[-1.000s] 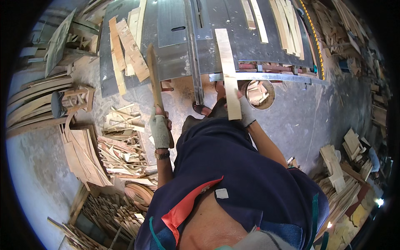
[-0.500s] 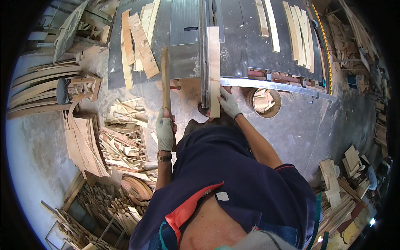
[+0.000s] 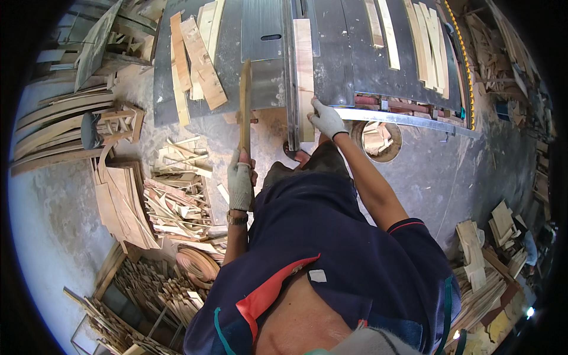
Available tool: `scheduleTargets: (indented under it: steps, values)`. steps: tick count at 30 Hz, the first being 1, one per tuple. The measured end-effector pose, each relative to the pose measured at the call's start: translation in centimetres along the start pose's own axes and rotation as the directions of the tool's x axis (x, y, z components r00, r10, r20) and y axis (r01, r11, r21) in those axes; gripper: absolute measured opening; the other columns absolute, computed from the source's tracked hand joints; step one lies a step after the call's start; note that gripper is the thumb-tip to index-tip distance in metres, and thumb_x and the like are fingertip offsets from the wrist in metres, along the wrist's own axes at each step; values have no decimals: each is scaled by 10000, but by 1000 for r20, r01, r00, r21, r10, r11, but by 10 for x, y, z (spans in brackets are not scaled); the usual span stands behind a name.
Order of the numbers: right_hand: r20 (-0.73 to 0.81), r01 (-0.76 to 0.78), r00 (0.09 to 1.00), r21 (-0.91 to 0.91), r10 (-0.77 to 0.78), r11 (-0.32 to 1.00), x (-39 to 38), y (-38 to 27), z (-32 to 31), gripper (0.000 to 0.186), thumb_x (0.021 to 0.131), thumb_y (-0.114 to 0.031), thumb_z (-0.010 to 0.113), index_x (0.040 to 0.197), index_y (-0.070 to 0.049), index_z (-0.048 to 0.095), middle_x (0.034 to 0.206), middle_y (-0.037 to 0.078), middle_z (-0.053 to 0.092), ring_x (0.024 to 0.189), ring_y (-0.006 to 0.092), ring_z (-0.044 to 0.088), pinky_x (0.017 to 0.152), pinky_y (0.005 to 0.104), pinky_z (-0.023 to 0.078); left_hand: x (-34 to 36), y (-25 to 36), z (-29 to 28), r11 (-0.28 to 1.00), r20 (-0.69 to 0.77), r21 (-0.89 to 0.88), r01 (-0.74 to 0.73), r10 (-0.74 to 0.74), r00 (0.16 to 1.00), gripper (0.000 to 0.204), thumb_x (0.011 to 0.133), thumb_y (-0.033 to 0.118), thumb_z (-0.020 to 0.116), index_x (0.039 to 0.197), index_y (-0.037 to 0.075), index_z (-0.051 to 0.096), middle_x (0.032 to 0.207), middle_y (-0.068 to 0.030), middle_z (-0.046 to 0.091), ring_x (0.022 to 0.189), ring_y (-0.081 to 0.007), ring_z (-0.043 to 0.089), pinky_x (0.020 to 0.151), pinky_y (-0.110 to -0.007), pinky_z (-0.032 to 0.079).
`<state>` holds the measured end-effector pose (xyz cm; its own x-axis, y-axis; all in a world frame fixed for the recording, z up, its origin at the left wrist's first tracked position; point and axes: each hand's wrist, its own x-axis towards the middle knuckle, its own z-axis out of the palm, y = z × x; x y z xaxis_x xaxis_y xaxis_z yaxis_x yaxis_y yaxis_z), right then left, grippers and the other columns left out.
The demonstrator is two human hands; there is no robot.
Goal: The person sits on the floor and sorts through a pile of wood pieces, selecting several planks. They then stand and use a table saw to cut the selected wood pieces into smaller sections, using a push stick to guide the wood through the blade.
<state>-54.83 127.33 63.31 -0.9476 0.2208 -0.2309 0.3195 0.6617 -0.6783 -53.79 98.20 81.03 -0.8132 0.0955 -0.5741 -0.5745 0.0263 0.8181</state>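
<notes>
My left hand [image 3: 241,180], in a pale knitted glove, is closed on a narrow wooden stick [image 3: 245,106], its far end pointing toward the dark metal machine table [image 3: 325,65]. My right hand [image 3: 325,118], also gloved, grips the near right side of a pale board [image 3: 303,56]. That board lies lengthwise beside a long metal rail [image 3: 290,112] running across the table's near edge. Just right of my right hand a silver crossbar [image 3: 408,120] extends along the front of the table.
Loose boards [image 3: 198,59] lie on the table's left, more strips [image 3: 426,47] on its right. On the floor are a scrap pile [image 3: 177,195], a round bin [image 3: 361,142] of offcuts and a wooden stool [image 3: 118,127]. Wood stacks [image 3: 59,136] line both sides.
The pale board has moved left to line up with the rail and then forward along it, my right hand following. My left hand and stick have shifted slightly right.
</notes>
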Motion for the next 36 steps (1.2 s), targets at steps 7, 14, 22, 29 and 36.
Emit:
scheduleTargets:
  steps: [7,14,22,29,36]
  values:
    - [23,-39,999,269,34,962,35,13,-1,459,877,-164,682,1304,-52,556,715,94,581,633,179,586,609,359,493,2,1,1,999,14,-3,33,-33,999,348,1053,371,523,1175,48,561,708,33,453,471,-23,353,402,-203,300]
    - [45,-66,998,311,54,948,70,20,-3,438,879,-139,691,1295,-50,584,702,29,550,630,115,523,581,316,457,-5,1,7,979,154,128,161,-180,972,415,1024,448,550,1200,72,556,756,13,514,473,-38,408,416,-193,344]
    - [39,-84,996,410,75,908,98,31,-2,332,887,-130,690,1199,-49,608,688,37,558,605,120,546,555,316,459,-4,-14,23,943,294,303,139,-231,927,417,1062,406,468,1304,75,539,752,35,496,504,-44,435,429,-206,349]
    - [-14,-146,987,367,163,918,107,20,-10,501,855,-235,742,1305,-53,618,956,176,725,816,244,683,774,346,532,-10,-35,22,933,252,310,181,-264,931,394,1059,385,467,1305,85,535,753,34,492,492,-46,426,424,-213,351]
    - [-227,-31,966,376,125,926,122,38,13,479,868,-175,733,1314,-33,635,788,32,680,592,83,569,552,270,477,-22,-63,29,942,211,275,195,-257,943,404,1060,378,467,1326,81,535,761,21,510,482,-65,424,432,-225,372]
